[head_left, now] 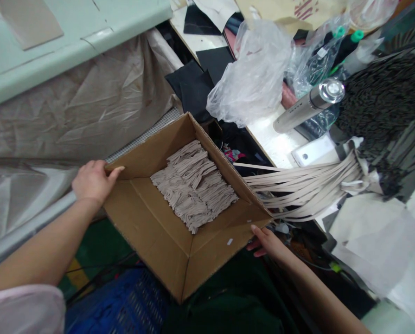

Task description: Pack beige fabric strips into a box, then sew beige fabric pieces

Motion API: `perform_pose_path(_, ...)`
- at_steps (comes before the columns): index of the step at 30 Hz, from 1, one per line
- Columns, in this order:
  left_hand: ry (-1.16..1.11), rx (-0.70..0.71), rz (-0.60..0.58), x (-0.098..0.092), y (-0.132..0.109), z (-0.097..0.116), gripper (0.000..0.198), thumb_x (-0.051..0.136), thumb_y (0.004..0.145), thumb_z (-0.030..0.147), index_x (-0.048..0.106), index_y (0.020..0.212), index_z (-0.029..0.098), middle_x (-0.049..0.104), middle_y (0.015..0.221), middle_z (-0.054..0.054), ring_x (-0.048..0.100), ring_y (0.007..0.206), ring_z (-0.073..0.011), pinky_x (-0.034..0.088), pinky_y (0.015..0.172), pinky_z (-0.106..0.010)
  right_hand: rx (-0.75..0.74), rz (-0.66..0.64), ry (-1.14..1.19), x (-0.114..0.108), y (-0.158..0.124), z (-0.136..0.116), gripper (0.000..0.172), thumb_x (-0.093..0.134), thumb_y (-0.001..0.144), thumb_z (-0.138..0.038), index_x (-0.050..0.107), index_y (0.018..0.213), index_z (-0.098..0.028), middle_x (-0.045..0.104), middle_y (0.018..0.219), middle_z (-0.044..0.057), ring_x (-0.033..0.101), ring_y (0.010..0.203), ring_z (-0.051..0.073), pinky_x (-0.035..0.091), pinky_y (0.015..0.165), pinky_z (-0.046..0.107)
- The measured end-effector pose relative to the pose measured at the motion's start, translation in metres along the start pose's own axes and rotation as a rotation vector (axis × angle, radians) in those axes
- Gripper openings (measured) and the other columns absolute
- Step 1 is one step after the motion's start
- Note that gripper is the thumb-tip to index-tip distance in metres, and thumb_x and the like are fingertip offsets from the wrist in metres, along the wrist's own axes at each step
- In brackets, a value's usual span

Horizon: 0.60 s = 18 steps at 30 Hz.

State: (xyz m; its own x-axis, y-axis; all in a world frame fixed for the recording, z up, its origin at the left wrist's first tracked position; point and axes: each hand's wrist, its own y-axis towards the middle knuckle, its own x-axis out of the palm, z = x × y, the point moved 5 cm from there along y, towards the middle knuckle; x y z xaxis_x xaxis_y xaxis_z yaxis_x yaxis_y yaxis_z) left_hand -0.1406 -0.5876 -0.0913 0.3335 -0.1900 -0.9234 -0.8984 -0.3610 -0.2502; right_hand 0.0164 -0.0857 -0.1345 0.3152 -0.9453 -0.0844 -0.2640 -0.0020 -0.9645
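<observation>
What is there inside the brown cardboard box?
Inside the brown cardboard box lie bunched, thin beige strips, covering part of its bottom; whatever lies beneath them cannot be seen.

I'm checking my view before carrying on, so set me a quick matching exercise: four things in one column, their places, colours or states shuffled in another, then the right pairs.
Things
1. cardboard box
2. pile of crinkled beige strips
3. flask
4. plastic crate

Places, colours or states
A. silver, on the white tabletop
B. blue, at the bottom edge of the picture
C. held at its edges by the left hand and the right hand
D. inside the box

Right pairs: 1-C, 2-D, 3-A, 4-B
</observation>
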Motion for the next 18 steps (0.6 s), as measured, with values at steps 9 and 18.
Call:
perform_pose_path(9,-0.016,0.014,0.017,0.002,-0.003,-0.002,0.059,0.036,0.096,0.061,0.06,0.111,0.009,0.062,0.116,-0.019,0.055,0.109,-0.0315,0.044,0.081,-0.035,-0.093,-0.038,-0.838,-0.003,-0.028,-0.025,0.058,0.037,0.103,-0.051,0.056,0.059,-0.018,0.058,0.048,0.004,0.054,0.04,0.012,0.041,0.048,0.023)
perform_pose_path(18,-0.182,0.017,0.041,0.008,-0.005,-0.008,0.059,0.04,0.096,0.06,0.062,0.109,0.006,0.061,0.119,-0.021,0.053,0.115,-0.0342,0.044,0.085,-0.038,-0.583,-0.04,-1.057,0.11,0.033,-0.12,0.032,0.041,0.102,-0.025,0.063,0.122,-0.013,0.072,0.114,0.012,0.068,0.106,0.022,0.046,0.091,0.026)
